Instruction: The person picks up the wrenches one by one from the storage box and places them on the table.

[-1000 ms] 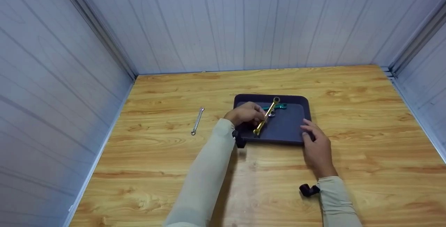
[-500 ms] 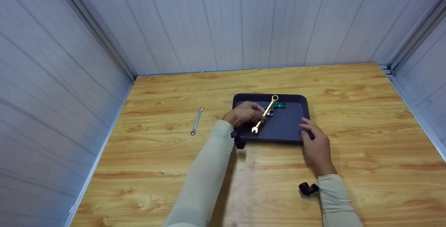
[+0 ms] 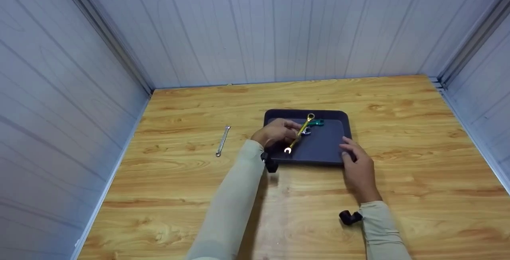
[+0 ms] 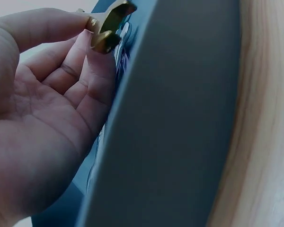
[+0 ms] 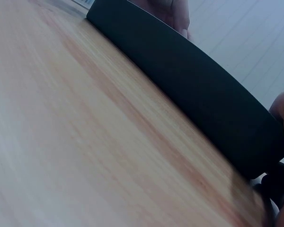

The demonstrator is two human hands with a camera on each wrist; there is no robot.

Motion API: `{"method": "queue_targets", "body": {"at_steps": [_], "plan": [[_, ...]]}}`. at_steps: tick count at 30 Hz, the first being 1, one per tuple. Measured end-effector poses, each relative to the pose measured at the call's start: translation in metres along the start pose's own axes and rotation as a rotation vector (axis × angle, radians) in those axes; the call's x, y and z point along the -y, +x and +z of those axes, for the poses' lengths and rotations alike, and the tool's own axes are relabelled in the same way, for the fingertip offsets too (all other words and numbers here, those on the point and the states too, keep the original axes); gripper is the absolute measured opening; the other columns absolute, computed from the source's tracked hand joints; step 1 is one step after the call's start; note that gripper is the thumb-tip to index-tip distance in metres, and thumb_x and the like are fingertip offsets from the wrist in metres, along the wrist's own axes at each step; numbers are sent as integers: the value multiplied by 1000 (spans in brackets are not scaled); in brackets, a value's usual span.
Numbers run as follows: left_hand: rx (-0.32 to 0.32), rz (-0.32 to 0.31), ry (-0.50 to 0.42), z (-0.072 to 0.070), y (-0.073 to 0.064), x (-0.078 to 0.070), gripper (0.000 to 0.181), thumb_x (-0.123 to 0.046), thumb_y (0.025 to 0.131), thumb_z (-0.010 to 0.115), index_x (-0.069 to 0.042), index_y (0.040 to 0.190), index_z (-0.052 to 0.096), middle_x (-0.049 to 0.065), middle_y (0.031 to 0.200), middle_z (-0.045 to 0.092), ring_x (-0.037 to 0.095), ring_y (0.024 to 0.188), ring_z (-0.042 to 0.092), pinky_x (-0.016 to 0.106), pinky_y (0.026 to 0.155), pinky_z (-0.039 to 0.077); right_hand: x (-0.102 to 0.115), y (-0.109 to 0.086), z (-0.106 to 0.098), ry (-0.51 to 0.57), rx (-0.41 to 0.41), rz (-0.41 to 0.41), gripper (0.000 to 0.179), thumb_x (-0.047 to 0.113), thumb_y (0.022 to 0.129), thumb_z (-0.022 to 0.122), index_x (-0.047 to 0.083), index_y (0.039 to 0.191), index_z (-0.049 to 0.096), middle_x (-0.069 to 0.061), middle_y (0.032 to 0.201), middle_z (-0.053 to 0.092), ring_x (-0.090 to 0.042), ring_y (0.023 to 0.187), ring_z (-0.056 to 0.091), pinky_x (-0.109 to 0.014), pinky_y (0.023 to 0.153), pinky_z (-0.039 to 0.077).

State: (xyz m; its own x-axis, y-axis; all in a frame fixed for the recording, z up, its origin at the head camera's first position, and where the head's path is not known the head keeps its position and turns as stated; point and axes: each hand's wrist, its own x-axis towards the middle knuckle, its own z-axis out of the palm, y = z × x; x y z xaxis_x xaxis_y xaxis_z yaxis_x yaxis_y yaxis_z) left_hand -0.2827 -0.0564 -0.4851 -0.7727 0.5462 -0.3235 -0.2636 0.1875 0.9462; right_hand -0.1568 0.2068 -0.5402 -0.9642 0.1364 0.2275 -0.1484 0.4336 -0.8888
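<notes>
My left hand is over the left part of a dark shallow tray. Its thumb and fingers pinch a gold combination wrench, slanted with the ring end away from me and the open end nearer. In the left wrist view, the open jaw of the gold wrench pokes out past the fingertips. Inside the tray lie a green wrench and a silver wrench, both partly hidden behind the gold one and the hand. At the tray's near right corner, my right hand rests its fingers on the rim.
Left of the tray, another silver wrench lies on the wooden table. Pale panel walls rise behind the table and along both sides. The tray's side wall stands up from the tabletop.
The gold wrench has turned slightly in the left hand's fingers, its open jaw now showing more toward the camera. The right hand stays at the tray corner; the whole view has shifted slightly.
</notes>
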Motion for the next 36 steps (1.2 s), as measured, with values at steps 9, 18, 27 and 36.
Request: {"method": "queue_targets", "body": {"at_steps": [9, 18, 27, 36], "plan": [[5, 17, -35, -4, -3, -4, 59, 11, 87, 59, -4, 144, 52, 8, 84, 56, 24, 69, 45, 36, 66, 38, 2, 1, 1, 13, -8, 3, 27, 12, 104, 53, 7, 127, 67, 9, 145, 53, -16, 141, 39, -43, 112, 34], [-5, 17, -56, -2, -4, 0, 53, 11, 84, 59, -2, 135, 56, 5, 79, 56, 21, 64, 43, 33, 60, 38, 1, -2, 2, 2, -2, 9, 28, 12, 104, 53, 8, 127, 67, 8, 146, 53, -17, 141, 39, -44, 112, 34], [-18, 30, -13, 1, -4, 1, 43, 3, 83, 64, 2, 126, 58, 4, 85, 60, 14, 68, 53, 26, 59, 46, -3, 0, -1, -7, -12, -17, 27, 9, 103, 53, 5, 126, 67, 2, 146, 53, -20, 141, 40, -45, 111, 34], [-52, 38, -46, 1, -5, 6, 24, 2, 85, 67, -4, 106, 58, 5, 86, 62, 15, 74, 58, 28, 62, 49, -4, -1, 1, 10, -2, 1, 28, 13, 104, 53, 5, 128, 66, 4, 146, 53, -19, 141, 39, -45, 112, 33]]}}
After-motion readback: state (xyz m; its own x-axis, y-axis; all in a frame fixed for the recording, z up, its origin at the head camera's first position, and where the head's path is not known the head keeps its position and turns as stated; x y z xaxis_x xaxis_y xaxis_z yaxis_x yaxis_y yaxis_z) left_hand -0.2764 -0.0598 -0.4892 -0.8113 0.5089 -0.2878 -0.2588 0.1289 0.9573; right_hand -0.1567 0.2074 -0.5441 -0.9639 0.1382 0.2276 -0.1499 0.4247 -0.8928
